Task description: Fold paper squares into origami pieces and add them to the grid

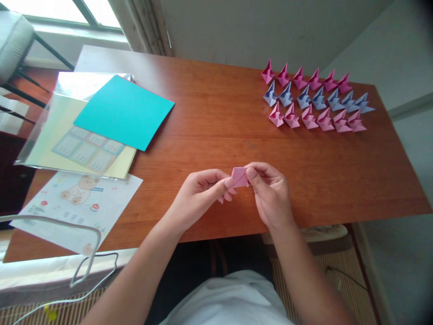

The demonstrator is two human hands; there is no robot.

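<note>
Reddish wooden table (216,117) under daylight from window (50,9) at far left; pale wall behind. At centre, close to near edge, small folded pink paper piece (239,176) held just above tabletop, not resting on it.

Left hand (199,192): thumb and forefinger pinched on left end of piece, other fingers curled under. Right hand (270,194): thumb on top, fingers beneath, clamped on right end.

Far right: three neat rows of folded paper figures, with magenta row (306,79) farthest, blue row (318,99) in middle and pink row (318,119) nearest, all well apart from both hands. Left: teal square sheet (123,110) lying across clear plastic sleeve (67,135) of pale paper. Printed sheet with bear picture (81,198) nearer, close to near edge; white cable (91,266) below it.

Risks, as judged:
- Crease set askew through uneven pinch, with piece unsupported in air.
- Tear at folded corner under too hard a pull between the two grips.
- Piece dropped past near edge into lap on slackening of either grip.
- Bear sheet liable to slide off if brushed by left forearm.
- Finished rows at little risk unless swept by right forearm.
</note>
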